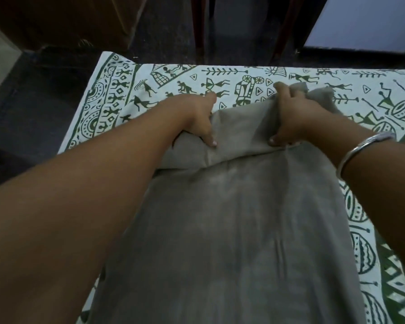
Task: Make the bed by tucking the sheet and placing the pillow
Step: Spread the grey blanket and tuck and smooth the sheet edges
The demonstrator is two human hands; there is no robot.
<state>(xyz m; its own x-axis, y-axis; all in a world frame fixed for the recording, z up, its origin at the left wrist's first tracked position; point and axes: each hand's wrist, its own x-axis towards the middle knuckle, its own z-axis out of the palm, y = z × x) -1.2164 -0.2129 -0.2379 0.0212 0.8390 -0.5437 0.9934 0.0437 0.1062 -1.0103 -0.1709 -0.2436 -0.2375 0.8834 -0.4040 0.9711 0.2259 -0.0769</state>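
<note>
Head view. Entries run left to right.

1. Dark speckled floor (pixel 40 101): hard and matt, beside the bed's left edge.
2. White cotton bed sheet printed with green folk figures and a banded border (pixel 150 87): thin woven cloth, spread flat over the bed with few creases. Its left edge drops over the side; whether it is tucked there cannot be told.
3. Left hand (pixel 197 118): fingers (pixel 208 136) curled, thumb pressing down, grasping the far left corner of the pillow.
4. Plain grey fabric-covered oblong pillow (pixel 232 218): lies on the sheet, running lengthwise away from the person between the two forearms. The cover is soft, limp and faintly mottled. It sits slack at the far end, where a flap folds back over the body.
5. Right hand (pixel 292 118): fingers (pixel 284 90) clenched round a bunched handful of grey cloth at the far right corner.
6. Smooth silver metal bangle (pixel 360 150): on the right wrist.

Step in hand, as judged: placing the pillow, the sheet appearing already spread. The next move likely calls for both hands to pull evenly, take up the loose cover, and set the pillow square at one end. Which end is the head cannot be told. The soft filling will probably sag if only one corner is lifted.
</note>
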